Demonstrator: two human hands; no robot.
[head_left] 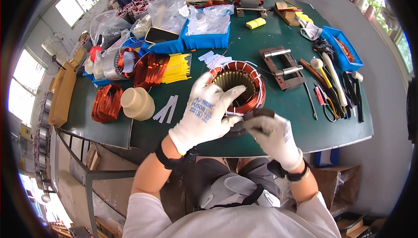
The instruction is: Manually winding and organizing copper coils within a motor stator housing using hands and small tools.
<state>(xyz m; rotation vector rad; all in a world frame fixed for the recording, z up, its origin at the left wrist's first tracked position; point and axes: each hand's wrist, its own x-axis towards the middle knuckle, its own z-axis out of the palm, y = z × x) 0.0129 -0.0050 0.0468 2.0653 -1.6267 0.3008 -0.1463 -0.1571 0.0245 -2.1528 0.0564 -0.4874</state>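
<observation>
In front of me on the table stands a motor stator [260,87] with copper windings, white lacing and a slotted bore. My left hand [202,109], in a white knit glove, grips its left and near side. One finger reaches over the bore, and the thumb lies at the near rim. My right hand [274,135], also gloved, is closed on a dark brown flat piece [260,113] beside the stator's near right edge. The fingers partly hide that piece, so its exact kind does not show.
Left of the stator lie copper coils [106,103], a cream stepped cylinder [137,103], white strips [167,109] and yellow strips [176,69]. To the right are a metal frame [283,68], scissors [329,112], a mallet [317,64] and other hand tools. Blue bins [207,41] stand behind.
</observation>
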